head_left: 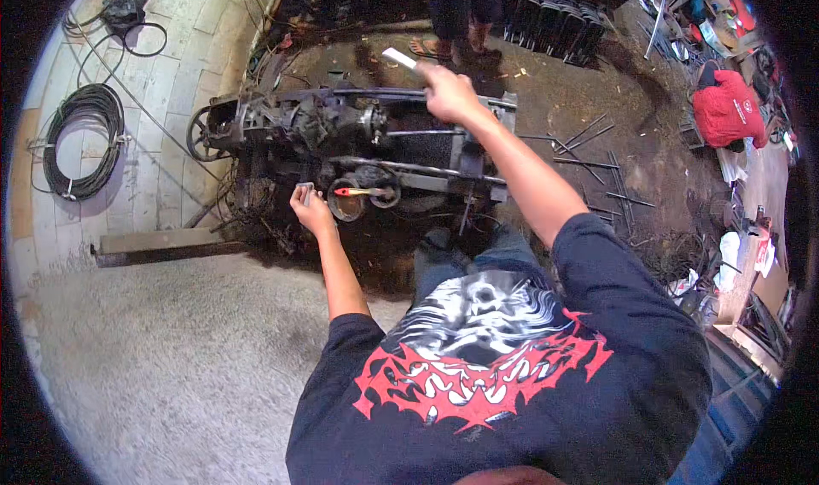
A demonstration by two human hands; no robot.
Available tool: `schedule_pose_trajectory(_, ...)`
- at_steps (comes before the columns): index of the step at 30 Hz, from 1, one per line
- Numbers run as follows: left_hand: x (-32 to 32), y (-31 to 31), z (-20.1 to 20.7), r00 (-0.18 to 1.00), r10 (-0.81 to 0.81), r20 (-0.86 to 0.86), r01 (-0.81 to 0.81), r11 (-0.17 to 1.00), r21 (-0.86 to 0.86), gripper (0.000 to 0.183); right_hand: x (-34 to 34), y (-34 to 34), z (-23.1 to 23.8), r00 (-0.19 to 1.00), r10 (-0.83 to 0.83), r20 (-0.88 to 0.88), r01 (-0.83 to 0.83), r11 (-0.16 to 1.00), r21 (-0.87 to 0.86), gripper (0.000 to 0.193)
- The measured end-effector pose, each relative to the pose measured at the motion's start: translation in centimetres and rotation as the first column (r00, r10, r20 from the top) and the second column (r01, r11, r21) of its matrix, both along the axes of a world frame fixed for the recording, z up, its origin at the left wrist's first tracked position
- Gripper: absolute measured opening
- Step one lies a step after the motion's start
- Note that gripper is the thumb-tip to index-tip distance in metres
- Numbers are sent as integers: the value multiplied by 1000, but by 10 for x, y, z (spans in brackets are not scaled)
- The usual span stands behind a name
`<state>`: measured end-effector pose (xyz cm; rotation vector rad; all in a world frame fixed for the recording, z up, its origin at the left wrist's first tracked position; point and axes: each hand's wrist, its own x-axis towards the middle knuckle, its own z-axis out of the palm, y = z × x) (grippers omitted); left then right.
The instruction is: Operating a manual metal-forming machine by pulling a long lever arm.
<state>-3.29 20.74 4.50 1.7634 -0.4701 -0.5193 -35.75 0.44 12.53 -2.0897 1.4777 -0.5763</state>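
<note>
My right hand (450,94) is raised over the far side of a greasy metal machine (320,125) and grips a pale flat strip (398,58), whose free end points to the far left. My left hand (314,210) is closed on a small grey piece (304,186) at the machine's near side; its exact kind is too small to tell. Just right of that hand, a brush with a red and yellow handle (351,192) lies across round dirty containers (347,207). Long metal rods (418,165) run along the machine to its right end.
A coil of black cable (84,142) hangs on the pale wall at left. Loose dark rods (618,178) lie on the stained floor at right. Beyond the machine stand another person's legs (461,16), beside stacked dark parts (554,24). A person in red (728,110) is at far right.
</note>
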Motion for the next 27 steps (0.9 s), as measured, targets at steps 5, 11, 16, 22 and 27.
schedule_pose_trajectory(5, -47, 33, 2, 967, 76, -242, -72, 997, 26, 33, -79, 108, -6, 961, 197, 193, -75, 860, -505, 24)
schedule_pose_trajectory(11, -115, 66, 7, 935, 156, -318, -124, 985, 120, 33, -201, 128, -94, 949, -236, -208, 229, 972, -58, 44)
schedule_pose_trajectory(16, -167, 77, 18, 939, 49, -341, -36, 998, 43, 33, -205, 61, -161, 935, -113, -336, 190, 961, 203, 44)
schedule_pose_trajectory(22, -212, 95, 21, 882, -96, -461, 125, 992, 34, 29, -230, 58, -186, 957, -123, -261, 200, 936, 291, 40)
schedule_pose_trajectory(27, -214, 88, 23, 892, -115, -438, 183, 976, 116, 32, -368, 92, -182, 865, -342, -367, 367, 930, -2, 39)
